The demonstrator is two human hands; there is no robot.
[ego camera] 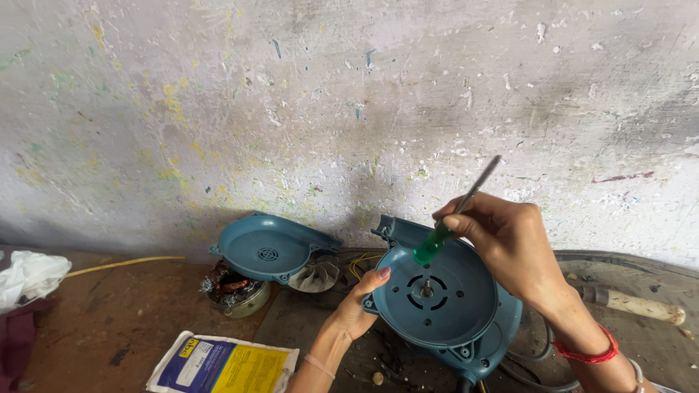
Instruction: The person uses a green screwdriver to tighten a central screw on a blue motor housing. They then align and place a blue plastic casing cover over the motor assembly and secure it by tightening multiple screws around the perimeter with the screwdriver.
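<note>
The right hand is closed around a screwdriver with a green see-through handle, its grey shaft pointing up and to the right, away from the work. The handle end sits just above the teal blower housing, a round plastic shell tilted toward the camera with a central shaft hole and curved slots around it. The left hand steadies that housing from its left edge, fingers curled loosely against the rim, thumb up.

Just left of it lies a separate teal housing cover, resting over a motor stator with copper windings, and a pale fan impeller sits between the two shells. Nearer the camera lies a blue and yellow printed pouch. A white cloth lies at the far left, and a wooden tool handle at the right.

All of it rests on a stained brown worktop against a grey wall flecked with paint spatter. The lower part of the housing and both forearms are cut off by the frame edge, and what lies under the housing is hard to make out
</note>
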